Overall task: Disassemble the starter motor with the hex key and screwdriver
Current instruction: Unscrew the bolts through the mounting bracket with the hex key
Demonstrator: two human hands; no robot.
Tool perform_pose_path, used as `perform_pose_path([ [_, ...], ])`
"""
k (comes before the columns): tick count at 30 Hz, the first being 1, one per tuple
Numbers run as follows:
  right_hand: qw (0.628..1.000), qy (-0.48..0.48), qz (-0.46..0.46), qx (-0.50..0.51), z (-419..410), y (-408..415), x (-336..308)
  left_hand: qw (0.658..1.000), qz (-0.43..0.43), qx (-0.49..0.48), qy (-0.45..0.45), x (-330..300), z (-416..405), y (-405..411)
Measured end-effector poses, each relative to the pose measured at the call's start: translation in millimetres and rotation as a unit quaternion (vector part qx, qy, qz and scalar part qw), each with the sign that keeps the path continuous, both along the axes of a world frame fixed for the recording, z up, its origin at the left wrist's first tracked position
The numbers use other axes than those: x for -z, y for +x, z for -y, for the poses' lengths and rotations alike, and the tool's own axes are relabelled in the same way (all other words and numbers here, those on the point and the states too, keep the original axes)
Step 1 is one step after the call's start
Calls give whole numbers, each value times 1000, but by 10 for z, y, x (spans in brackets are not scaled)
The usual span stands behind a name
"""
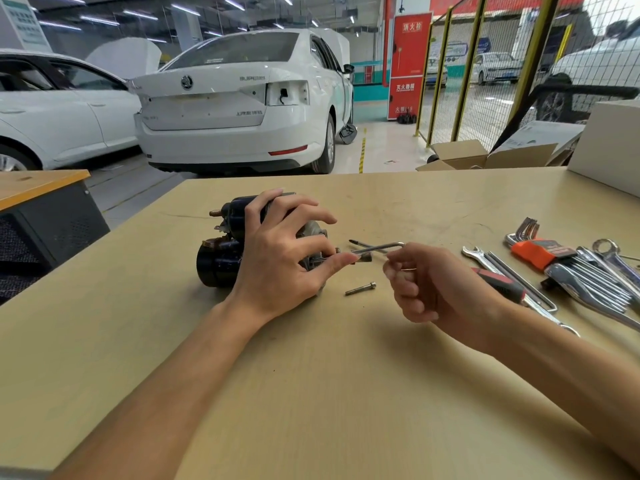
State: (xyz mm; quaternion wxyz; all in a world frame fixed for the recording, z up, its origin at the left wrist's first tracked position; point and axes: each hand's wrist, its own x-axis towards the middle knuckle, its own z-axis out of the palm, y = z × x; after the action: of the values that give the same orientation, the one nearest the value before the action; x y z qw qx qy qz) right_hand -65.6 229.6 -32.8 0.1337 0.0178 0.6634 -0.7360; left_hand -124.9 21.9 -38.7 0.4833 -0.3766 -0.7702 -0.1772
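1. Starter motor [221, 261] lying on its side near the far left edge of the worktop [311, 393], steadied by the left hand [277, 258], fingers spread over the housing, thumb and forefinger closing on a bolt at its right end.
2. Hex key [379, 248] pinched by its short leg in the right hand [420, 284], fingers curled, long leg aimed at that bolt.
3. One freed bolt [360, 289] lying loose just right of the motor; screwdriver [502, 284] further right, beside the spanners [485, 256] and hex key set [540, 252].
4. Best handled by seating the key fully and square in the socket before turning.
5. Worth pressing the housing down firmly against rolling.
6. Sensible to park removed bolts together.
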Motion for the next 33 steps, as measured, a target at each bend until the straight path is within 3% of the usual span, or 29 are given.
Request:
perform_pose_path([
  [5,991,-115,35,-50,-57,0,-61,1000,4,-1,1,7,2,-4],
  [12,996,-66,39,-51,-42,-7,-56,1000,-1,-10,-11,5,16,-6],
  [18,999,-14,-34,-19,-33,-15,-11,1000,-5,-8,-19,9,19,-10],
  [21,992,65,-109,1,-28,-3,23,1000,-6,-13,-22,6,19,-6],
  [24,941,215,-257,32,-22,6,85,1000,-5,-10,-17,0,11,3],
  [27,918,231,-321,40,-18,10,101,1000,-1,-7,-12,-9,7,12],
  [31,977,106,-182,19,-17,-3,30,1000,-1,-4,-9,-8,10,8],
  [33,990,81,-117,-4,-30,-20,8,1000,1,-4,-10,-7,13,4],
])
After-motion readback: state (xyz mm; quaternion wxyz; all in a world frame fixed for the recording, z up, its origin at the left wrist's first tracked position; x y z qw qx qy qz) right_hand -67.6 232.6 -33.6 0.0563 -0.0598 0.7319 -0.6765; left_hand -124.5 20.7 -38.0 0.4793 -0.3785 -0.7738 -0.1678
